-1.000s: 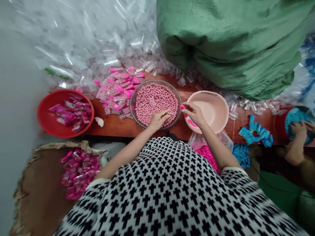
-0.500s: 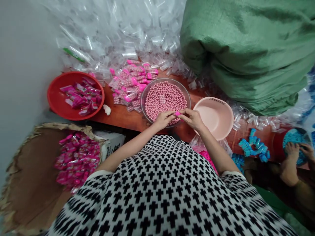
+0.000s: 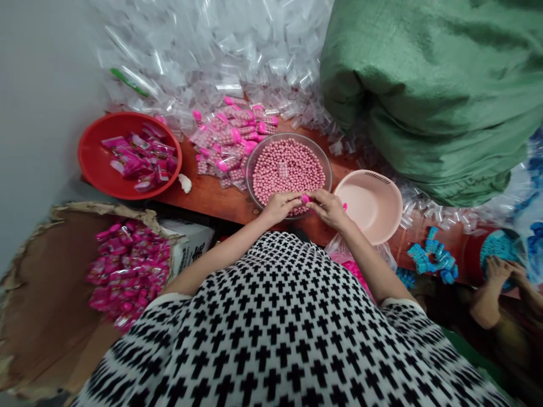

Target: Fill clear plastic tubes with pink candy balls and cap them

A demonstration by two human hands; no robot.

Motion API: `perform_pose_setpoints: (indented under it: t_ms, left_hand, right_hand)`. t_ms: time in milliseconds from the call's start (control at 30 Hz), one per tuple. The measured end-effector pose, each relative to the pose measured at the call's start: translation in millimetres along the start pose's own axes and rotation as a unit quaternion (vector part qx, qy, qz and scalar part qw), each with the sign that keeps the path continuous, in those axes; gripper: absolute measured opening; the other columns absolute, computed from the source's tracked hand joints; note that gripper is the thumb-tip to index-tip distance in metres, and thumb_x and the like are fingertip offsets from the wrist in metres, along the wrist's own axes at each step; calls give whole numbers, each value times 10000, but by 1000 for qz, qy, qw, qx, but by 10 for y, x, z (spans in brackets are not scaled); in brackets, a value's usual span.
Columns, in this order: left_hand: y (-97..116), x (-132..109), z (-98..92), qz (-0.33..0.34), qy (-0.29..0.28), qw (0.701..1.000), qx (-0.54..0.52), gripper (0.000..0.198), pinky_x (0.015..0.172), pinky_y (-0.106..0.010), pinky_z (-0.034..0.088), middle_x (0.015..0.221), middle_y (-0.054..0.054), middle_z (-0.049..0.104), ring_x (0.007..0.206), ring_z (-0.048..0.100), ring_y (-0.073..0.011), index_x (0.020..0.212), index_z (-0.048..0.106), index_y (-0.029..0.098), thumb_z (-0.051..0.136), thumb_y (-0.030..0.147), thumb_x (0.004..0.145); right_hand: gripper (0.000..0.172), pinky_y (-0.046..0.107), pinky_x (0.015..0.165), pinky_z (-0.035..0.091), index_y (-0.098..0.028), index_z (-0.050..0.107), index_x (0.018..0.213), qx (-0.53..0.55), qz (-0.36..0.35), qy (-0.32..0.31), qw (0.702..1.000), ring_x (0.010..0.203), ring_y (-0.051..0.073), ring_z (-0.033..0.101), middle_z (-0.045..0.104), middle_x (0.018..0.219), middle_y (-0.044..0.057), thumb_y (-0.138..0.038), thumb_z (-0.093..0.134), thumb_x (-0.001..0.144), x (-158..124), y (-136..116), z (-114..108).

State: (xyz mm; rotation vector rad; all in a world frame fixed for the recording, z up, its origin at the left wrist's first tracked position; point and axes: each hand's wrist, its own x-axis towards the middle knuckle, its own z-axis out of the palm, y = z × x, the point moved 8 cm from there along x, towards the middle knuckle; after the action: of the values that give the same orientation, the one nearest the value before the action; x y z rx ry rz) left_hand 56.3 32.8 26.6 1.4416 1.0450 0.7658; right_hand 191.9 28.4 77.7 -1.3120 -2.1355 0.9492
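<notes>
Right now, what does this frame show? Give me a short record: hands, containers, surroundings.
Left hand: fingertips on a small pink piece
Right hand: pinching the same piece
Bead bowl: clear, full of pink beads, under the fingertips
Pink basin: right of the bowl
Red bowl: pink packets inside
Co-worker's hand: far right, on blue pieces

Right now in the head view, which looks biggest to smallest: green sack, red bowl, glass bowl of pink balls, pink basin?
1. green sack, by far
2. red bowl
3. glass bowl, only slightly smaller-looking than the red one, so that's close
4. pink basin
</notes>
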Motion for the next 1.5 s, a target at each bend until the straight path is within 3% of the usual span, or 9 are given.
perform_pose_setpoints:
  t_ms: [200, 367, 500, 600, 733, 967, 1200, 1367, 1500]
  left_hand:
    - [74, -7, -46, 21, 8, 992, 120, 276, 834, -279, 492, 977, -47, 750, 892, 682, -190, 1043, 743, 235, 567, 368, 878]
    - [23, 44, -97, -14, 24, 1000, -9, 362, 899, -315, 502, 1066, -51, 736, 983, 671, -217, 1042, 744, 220, 603, 486, 840]
    - [-97, 96, -108, -68, 57, 973, -214, 567, 833, -370, 549, 1081, -100, 724, 917, 683, -233, 1121, 706, 139, 658, 579, 766]
    - [-161, 109, -118, -90, 71, 960, -257, 606, 847, -396, 553, 1091, -107, 723, 924, 685, -244, 1138, 701, 136, 704, 578, 724]
    - [-111, 101, -169, -52, 70, 981, -174, 483, 995, -432, 482, 1117, -103, 718, 1056, 654, -261, 1056, 741, 161, 695, 535, 754]
    - [-48, 49, -191, -5, 61, 995, -75, 267, 1062, -412, 434, 1175, -96, 672, 1147, 600, -224, 1033, 749, 202, 657, 340, 824]
    - [-122, 21, -337, 4, 67, 995, -70, 277, 1068, -425, 426, 1174, -111, 661, 1160, 584, -230, 1043, 738, 179, 612, 341, 858]
    - [-191, 133, -654, -7, 80, 996, -26, 357, 1069, -412, 418, 1169, -108, 674, 1155, 590, -233, 1038, 733, 175, 609, 451, 848]
    - [-251, 332, -1407, 18, 189, 982, 17, 435, 1053, -403, 423, 1159, -91, 688, 1139, 599, -238, 1108, 701, 182, 559, 518, 873]
  right_hand:
    - [288, 300, 748, 476, -226, 665, 1069, -76, 0, -21, 997, 832, 205, 578, 638, 898, 84, -420, 495, 942, 39, -17, 113]
    - [336, 347, 841, 502, -255, 697, 1048, 112, 65, 25, 991, 862, 200, 610, 682, 922, 53, -501, 659, 823, 106, 134, 28]
    - [529, 383, 868, 533, -286, 651, 1153, 389, 185, 70, 900, 878, 179, 649, 698, 1007, 18, -550, 749, 705, -3, 344, 44]
    - [553, 379, 835, 556, -264, 682, 1032, 461, 242, 100, 848, 816, 173, 654, 700, 936, 15, -516, 845, 567, -79, 430, 110]
    - [519, 393, 768, 582, -229, 656, 830, 490, 263, 122, 822, 760, 187, 651, 676, 795, 17, -622, 819, 532, -12, 453, 159]
    - [453, 446, 786, 586, -213, 627, 814, 549, 303, -86, 774, 851, 226, 669, 687, 756, 35, -644, 686, 687, 178, 200, 623]
    - [358, 409, 766, 597, -232, 586, 780, 593, 346, 34, 726, 731, 184, 647, 670, 720, -14, -524, 736, 638, 269, 217, 932]
    - [511, 374, 713, 584, -214, 597, 860, 539, 336, -19, 772, 781, 190, 641, 678, 816, 43, -709, 570, 739, 542, 268, 978]
    - [486, 364, 748, 547, -193, 614, 900, 288, 278, 61, 914, 848, 203, 623, 664, 911, 66, -645, 640, 722, 841, 581, 651]
